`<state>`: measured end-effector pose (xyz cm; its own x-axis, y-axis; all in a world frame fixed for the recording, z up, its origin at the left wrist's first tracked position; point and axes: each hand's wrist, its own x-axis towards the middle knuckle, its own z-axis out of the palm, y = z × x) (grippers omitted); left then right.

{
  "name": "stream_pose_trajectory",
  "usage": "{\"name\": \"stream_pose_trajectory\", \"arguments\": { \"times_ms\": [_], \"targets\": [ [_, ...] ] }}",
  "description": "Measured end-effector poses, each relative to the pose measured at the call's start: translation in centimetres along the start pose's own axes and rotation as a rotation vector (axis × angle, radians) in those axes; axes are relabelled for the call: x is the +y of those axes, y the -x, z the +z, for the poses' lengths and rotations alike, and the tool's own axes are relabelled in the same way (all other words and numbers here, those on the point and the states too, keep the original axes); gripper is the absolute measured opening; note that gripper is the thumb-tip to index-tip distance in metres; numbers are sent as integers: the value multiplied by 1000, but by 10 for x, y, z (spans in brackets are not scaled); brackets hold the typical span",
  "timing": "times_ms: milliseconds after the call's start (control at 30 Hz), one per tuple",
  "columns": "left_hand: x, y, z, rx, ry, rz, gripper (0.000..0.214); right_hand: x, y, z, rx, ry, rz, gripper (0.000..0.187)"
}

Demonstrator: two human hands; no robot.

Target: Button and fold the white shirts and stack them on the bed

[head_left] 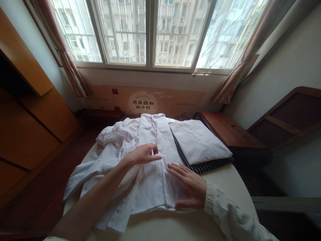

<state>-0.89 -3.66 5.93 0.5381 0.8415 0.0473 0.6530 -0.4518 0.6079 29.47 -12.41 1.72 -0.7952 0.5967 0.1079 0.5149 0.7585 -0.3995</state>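
I see the right hand (189, 187) lower centre, palm flat and released on the white shirt (147, 160). Left hand (142, 154) just above it, fingers loosely curled on the placket, pinching nothing I can confirm. Shirt lies mid-frame on the pale counter (233, 180). Farther right: folded white garment (199, 140) on striped cloth (213, 165).

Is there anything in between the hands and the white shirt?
No. The right hand lies flat on the white shirt, and the left hand touches its middle. Nothing visible sits between them.
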Motion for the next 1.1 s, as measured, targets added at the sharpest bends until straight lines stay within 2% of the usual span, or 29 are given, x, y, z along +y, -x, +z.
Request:
{"name": "stream_pose_trajectory", "arguments": {
  "times_ms": [100,233,367,467,633,700,767,833,900,967,1100],
  "targets": [
    [2,21,-19,-107,-73,142,28,6,14,-7,-2,-20,-35,115],
    [-6,53,-26,-184,-168,340,26,11,29,-14,-14,-1,-31,107],
    [-15,76,-25,-235,-197,434,52,7,27,-16,20,46,-25,101],
    [-11,86,-25,-249,-211,471,72,2,17,-17,54,84,-19,84],
    [10,95,-23,-273,-299,498,75,0,6,-23,89,124,-19,52],
    [17,97,-19,-286,-326,509,72,0,7,-26,68,133,-53,53],
    [21,100,-12,-303,-373,502,64,2,10,-29,14,129,-98,62],
    [23,102,-5,-324,-445,496,47,6,14,-31,-38,120,-132,67],
    [24,102,-1,-327,-490,488,27,10,17,-30,-58,96,-151,59],
    [24,101,-2,-311,-447,448,13,14,19,-27,-53,39,-161,47],
    [23,93,-23,-278,-122,250,13,16,16,-28,48,-167,-69,37]
  ]
}}
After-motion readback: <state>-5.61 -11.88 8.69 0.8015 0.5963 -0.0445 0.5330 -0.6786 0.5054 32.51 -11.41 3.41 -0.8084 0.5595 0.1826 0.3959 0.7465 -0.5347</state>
